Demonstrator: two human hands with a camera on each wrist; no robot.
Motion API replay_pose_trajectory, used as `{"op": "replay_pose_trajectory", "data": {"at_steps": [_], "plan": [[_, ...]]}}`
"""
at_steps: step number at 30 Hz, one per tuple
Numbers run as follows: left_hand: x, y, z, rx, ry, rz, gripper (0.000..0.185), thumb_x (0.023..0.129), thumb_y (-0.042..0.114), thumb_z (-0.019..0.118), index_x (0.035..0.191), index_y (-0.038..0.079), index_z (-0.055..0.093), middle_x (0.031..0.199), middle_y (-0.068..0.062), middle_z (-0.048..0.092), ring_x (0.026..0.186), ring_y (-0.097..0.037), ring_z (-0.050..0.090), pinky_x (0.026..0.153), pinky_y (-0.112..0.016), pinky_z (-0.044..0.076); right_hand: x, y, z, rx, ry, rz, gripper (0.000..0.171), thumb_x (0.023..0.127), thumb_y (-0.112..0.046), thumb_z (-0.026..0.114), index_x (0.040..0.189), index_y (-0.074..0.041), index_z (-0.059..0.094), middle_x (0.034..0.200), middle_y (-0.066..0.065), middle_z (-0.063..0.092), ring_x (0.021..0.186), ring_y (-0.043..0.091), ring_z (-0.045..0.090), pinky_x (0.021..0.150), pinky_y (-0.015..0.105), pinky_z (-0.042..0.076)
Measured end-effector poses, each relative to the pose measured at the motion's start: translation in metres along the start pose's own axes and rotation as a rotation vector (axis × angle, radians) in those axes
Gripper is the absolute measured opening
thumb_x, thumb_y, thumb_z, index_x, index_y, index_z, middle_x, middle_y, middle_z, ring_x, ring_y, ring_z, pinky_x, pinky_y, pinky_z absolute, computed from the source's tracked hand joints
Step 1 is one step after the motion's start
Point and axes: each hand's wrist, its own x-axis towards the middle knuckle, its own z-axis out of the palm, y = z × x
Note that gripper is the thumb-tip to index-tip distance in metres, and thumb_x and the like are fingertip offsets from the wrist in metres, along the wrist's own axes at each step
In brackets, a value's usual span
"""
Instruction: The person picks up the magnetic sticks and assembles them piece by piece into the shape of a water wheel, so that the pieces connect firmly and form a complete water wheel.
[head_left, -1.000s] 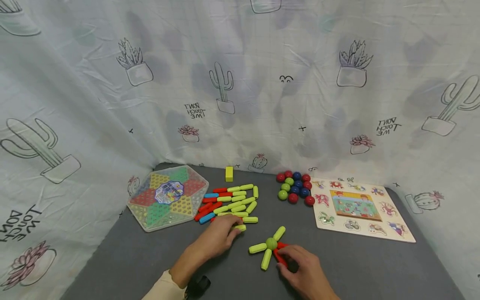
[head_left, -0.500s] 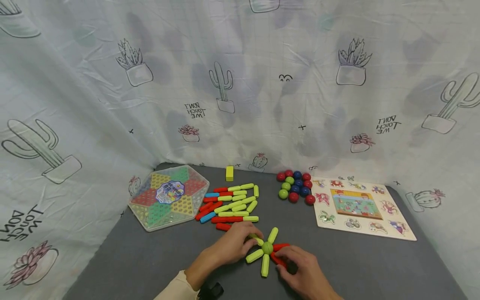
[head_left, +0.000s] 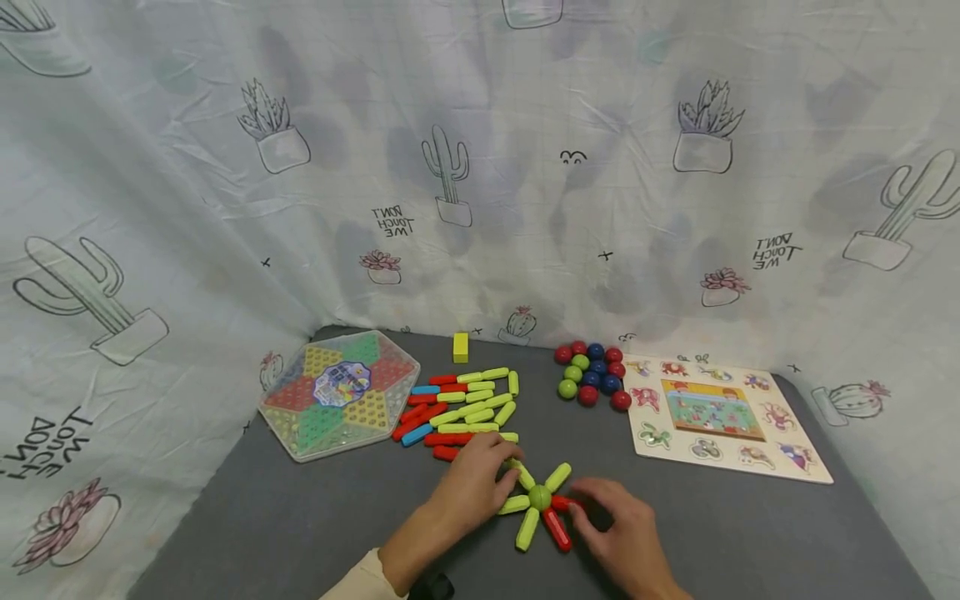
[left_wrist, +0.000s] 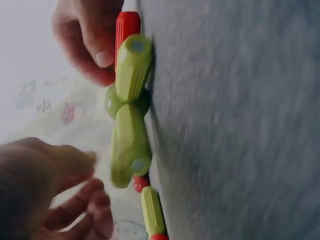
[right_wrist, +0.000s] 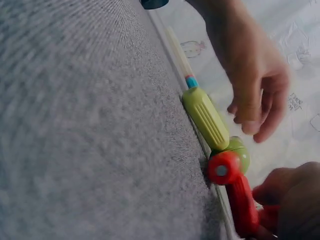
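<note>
- We look down on the grey table [head_left: 300, 517], with the stick pile [head_left: 468, 404] lying behind our hands.
- The star of sticks [head_left: 542, 502] sits near the front edge, its green ball [head_left: 540, 497] at the hub.
- Our left hand [head_left: 476, 483], fingers loosely curled, touches a green spoke; whether it pinches, we can't quite tell.
- Our right hand [head_left: 626, 533] hovers relaxed beside the red sticks [head_left: 557, 527], holding nothing.
- Risk: a nudge here could knock spokes off the ball.

On the bench [head_left: 300, 517], the rod star [head_left: 540, 498] lies between both hands' fingers [head_left: 504, 467]. Behind them sits the rod pile [head_left: 465, 404]; the hexagonal board [head_left: 337, 404] lies behind-left, the balls [head_left: 592, 375] and puzzle board [head_left: 720, 417] behind-right.
</note>
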Motion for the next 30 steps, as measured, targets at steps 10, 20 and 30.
{"op": "replay_pose_trajectory", "data": {"at_steps": [10, 20, 30], "plan": [[-0.004, 0.019, 0.012, 0.089, -0.070, -0.016, 0.020, 0.097, 0.031, 0.084, 0.112, 0.018, 0.084, 0.100, 0.005, 0.075, 0.091, -0.010, 0.061, 0.079, -0.029, 0.048, -0.005, -0.004, 0.002, 0.259, -0.223, 0.047, 0.029, 0.087, -0.006, 0.092, 0.098, -0.030, 0.080, 0.091, -0.023, 0.072, 0.075, -0.006, 0.063, 0.065, 0.021, 0.056], [-0.005, 0.029, 0.011, 0.148, -0.157, 0.001, 0.017, 0.098, 0.028, 0.084, 0.114, 0.021, 0.084, 0.108, 0.008, 0.079, 0.092, -0.008, 0.055, 0.083, -0.026, 0.048, 0.011, 0.002, -0.019, 0.408, -0.089, -0.037, 0.024, 0.089, 0.003, 0.087, 0.098, -0.018, 0.082, 0.092, -0.005, 0.080, 0.080, 0.003, 0.074, 0.072, 0.018, 0.060], [-0.007, 0.031, 0.009, 0.135, -0.194, 0.013, 0.017, 0.097, 0.018, 0.083, 0.113, 0.018, 0.085, 0.107, 0.009, 0.080, 0.091, -0.006, 0.058, 0.082, -0.020, 0.053, 0.075, 0.090, -0.049, 0.396, -0.080, 0.138, 0.027, 0.096, 0.001, 0.082, 0.123, -0.002, 0.079, 0.114, 0.021, 0.080, 0.102, 0.000, 0.075, 0.090, 0.015, 0.059]]}}
